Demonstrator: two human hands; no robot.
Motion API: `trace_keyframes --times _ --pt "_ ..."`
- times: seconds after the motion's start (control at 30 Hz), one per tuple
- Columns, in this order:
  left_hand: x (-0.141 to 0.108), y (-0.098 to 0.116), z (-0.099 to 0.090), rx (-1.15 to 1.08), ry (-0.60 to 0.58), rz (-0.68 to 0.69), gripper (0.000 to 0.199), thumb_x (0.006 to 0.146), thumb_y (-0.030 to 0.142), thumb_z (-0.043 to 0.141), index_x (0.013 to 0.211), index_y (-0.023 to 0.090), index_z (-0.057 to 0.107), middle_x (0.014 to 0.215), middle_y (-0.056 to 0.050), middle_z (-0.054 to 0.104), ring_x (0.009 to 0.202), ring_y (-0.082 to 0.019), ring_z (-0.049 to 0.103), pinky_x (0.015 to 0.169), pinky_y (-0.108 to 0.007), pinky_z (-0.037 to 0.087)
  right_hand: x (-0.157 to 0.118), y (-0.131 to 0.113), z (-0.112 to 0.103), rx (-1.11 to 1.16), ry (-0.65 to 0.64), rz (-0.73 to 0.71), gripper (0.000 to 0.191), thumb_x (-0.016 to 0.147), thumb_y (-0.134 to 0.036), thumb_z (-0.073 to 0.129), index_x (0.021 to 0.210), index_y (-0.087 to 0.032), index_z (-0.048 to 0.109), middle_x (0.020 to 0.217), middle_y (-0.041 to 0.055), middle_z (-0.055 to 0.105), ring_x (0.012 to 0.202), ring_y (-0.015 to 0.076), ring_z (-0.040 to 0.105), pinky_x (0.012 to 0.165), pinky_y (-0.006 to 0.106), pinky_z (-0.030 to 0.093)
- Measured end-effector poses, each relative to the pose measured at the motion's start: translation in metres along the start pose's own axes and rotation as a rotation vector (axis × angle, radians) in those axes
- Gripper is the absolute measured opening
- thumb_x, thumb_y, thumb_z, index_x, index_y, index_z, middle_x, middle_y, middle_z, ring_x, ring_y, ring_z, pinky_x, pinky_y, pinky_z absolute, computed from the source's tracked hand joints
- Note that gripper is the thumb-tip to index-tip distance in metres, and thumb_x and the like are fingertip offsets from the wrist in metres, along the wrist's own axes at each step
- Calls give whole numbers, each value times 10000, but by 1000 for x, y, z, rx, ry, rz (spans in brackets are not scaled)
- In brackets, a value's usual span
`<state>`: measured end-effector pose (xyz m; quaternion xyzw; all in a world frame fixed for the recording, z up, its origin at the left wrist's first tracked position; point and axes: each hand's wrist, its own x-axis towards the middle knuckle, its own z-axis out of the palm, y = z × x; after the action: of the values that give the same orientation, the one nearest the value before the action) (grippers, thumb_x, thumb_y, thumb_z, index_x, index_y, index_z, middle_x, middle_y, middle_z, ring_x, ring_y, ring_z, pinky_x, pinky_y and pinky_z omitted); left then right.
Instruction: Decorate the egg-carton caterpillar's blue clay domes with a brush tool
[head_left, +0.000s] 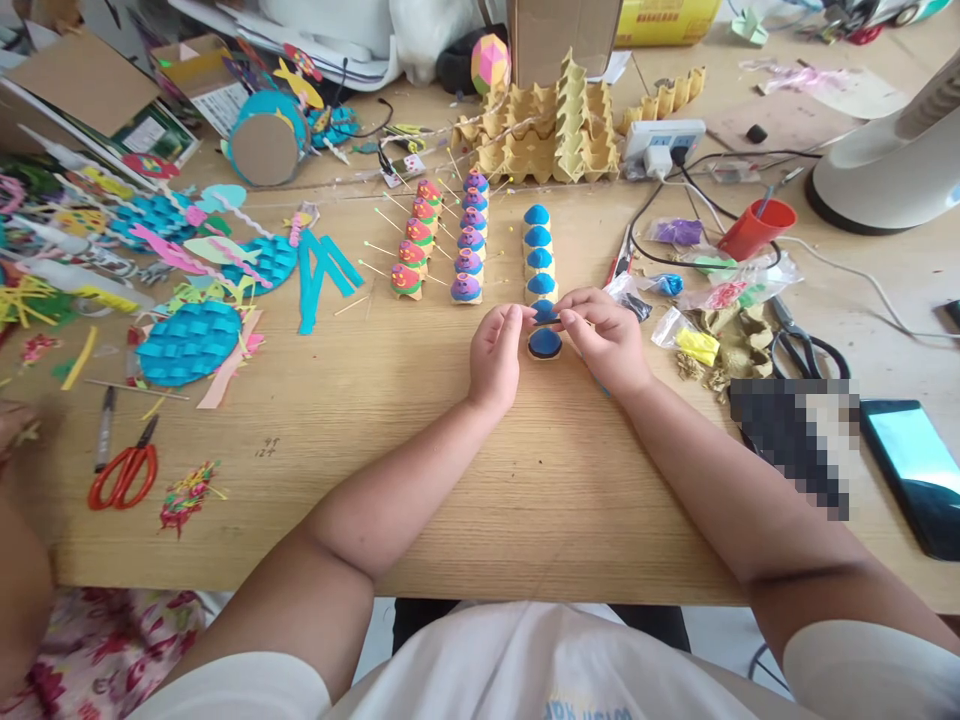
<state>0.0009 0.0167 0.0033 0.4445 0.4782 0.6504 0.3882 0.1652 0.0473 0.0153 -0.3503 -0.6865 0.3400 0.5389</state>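
Observation:
A thin black strip (548,321) is stretched between my two hands. One end sits in the pinched fingertips of my left hand (496,358), the other in those of my right hand (611,342). Just below it stands the nearest blue-topped egg-carton cup (545,344), with a black band along its lower edge. Beyond my fingers, a row of egg-carton cups with plain blue domes (538,258) runs away from me; my hands partly cover the closest of these. To the left are a purple-topped row (471,238) and a red-topped row (417,242) with faces and pin-like feelers.
Bagged yellow clay (697,346), black-handled scissors (806,345), a red cup (757,228) and a phone (916,475) lie to the right. Leftward are orange scissors (127,475), blue woven paper (189,343) and another person's arm (19,530). Egg cartons (525,130) stand behind.

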Motion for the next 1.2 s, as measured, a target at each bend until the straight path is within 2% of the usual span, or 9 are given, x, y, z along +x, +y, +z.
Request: trace_keyframes --times 0.17,0.37,0.43,0.6,0.73,0.8,0.93,1.03,1.2 --pt "-1 2 1 -26 -26 -16 564 921 808 687 932 251 772 971 -55 788 1005 -204 733 926 -349 585 0 0 0 1 34 44 462 992 -679 715 772 -303 872 961 53 804 955 217 764 931 442 621" --pt "-5 1 3 -95 -184 1 540 790 706 899 1059 253 776 1096 -60 797 1045 -182 739 893 -306 586 1 0 0 -3 30 42 538 976 -744 687 737 -292 857 945 61 803 926 213 764 890 426 625" --pt "-6 -1 3 -114 -209 8 499 796 667 914 1044 254 782 1099 -59 804 1043 -176 749 918 -307 593 2 -1 1 -3 27 32 557 971 -758 682 721 -287 845 935 64 801 914 211 762 880 421 624" --pt "-4 -6 2 -104 -208 20 396 864 622 875 956 243 802 972 -35 811 976 -167 767 952 -318 583 1 1 1 3 -32 52 610 998 -780 615 739 -274 834 974 69 822 959 219 777 933 428 635" --pt "-3 -8 0 -77 -161 30 377 895 614 848 940 242 809 936 -26 806 926 -150 746 899 -290 570 1 6 0 63 -7 45 684 1045 -807 468 842 -270 839 994 73 838 1007 240 792 1012 460 626" --pt "-3 -9 -1 -45 -137 41 388 898 629 838 939 245 814 928 -23 804 888 -140 719 868 -278 560 2 7 -3 59 1 8 628 1041 -796 500 946 -284 850 1026 69 842 1047 250 784 1049 473 611" --pt "-1 -12 -2 -4 -133 35 440 880 683 827 941 247 818 947 -31 812 872 -143 706 814 -270 546 3 5 -7 -23 -78 -30 485 919 -729 773 1169 -321 846 1197 73 831 1173 273 753 1122 503 586" --pt "0 -14 -2 1 -132 22 462 858 695 840 939 240 821 942 -31 811 856 -140 702 807 -267 543 3 5 -4 -33 -109 -27 422 906 -677 822 1151 -337 873 1208 77 826 1220 282 748 1157 515 578" --pt "1 -15 -1 -55 -124 -3 485 854 713 834 959 240 819 944 -34 814 877 -148 729 856 -280 573 1 8 0 -18 -73 -15 361 938 -661 794 1127 -373 902 1166 67 827 1163 266 766 1107 504 611"
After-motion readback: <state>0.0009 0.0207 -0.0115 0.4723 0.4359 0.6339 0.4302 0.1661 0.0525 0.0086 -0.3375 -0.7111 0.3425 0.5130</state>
